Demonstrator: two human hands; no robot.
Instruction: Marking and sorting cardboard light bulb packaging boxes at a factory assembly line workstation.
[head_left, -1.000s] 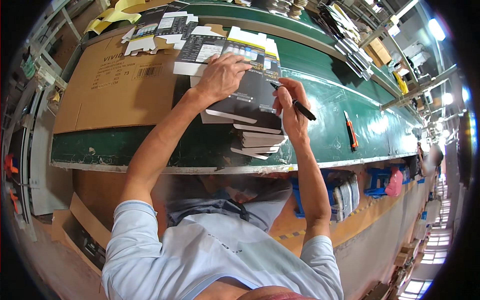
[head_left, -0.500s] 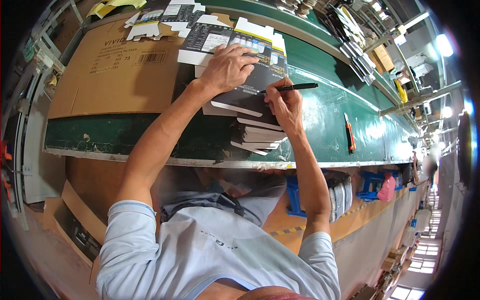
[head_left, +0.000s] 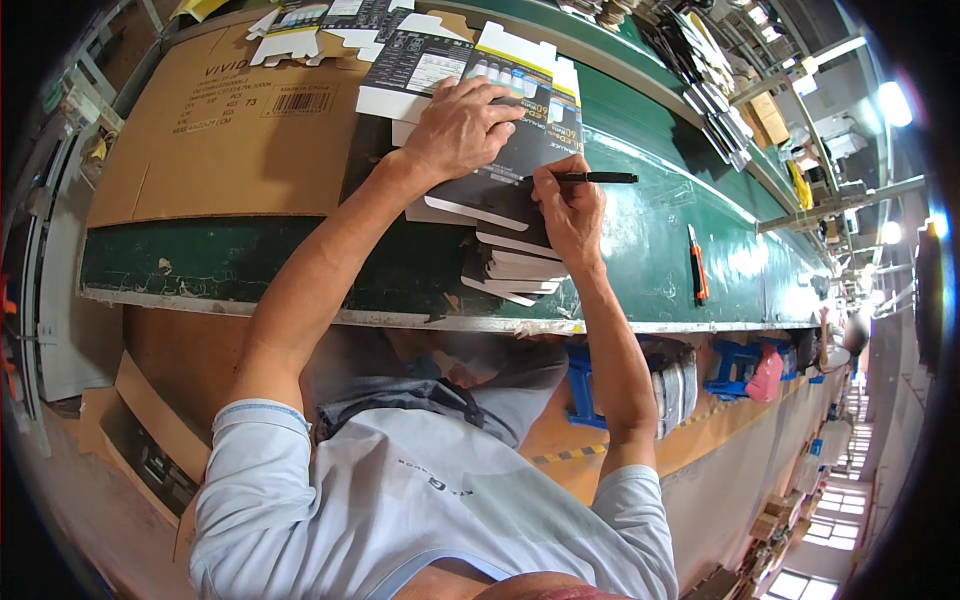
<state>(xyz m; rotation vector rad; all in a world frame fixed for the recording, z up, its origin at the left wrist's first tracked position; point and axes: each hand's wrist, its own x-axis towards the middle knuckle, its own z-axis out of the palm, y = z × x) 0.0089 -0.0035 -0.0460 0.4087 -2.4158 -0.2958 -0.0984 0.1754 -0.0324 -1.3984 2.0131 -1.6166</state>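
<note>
A stack of flat black box blanks with white flaps lies on the green table, fanned out toward the front edge. My left hand point(head_left: 462, 130) rests flat with fingers spread on the top box blank point(head_left: 497, 190), pressing on its printed panel. In my right hand point(head_left: 570, 210) is a black marker pen point(head_left: 606, 178), held in a writing grip. The pen's tip end points left, at a small light printed patch on the black panel; the fingers partly hide whether it touches. Lower flaps of the stack point(head_left: 515, 270) stick out below my right wrist.
A large brown cardboard sheet point(head_left: 220, 170) covers the table's left part, with more printed blanks point(head_left: 300, 35) beyond it. An orange-and-black utility knife point(head_left: 697, 268) lies on the green table point(head_left: 640, 290) to the right. Blue stools point(head_left: 735, 368) stand under the table edge.
My hands stay nearly in place, left on the blank and right gripping the pen. The view has shifted slightly. At the far right, a person shows more clearly.
</note>
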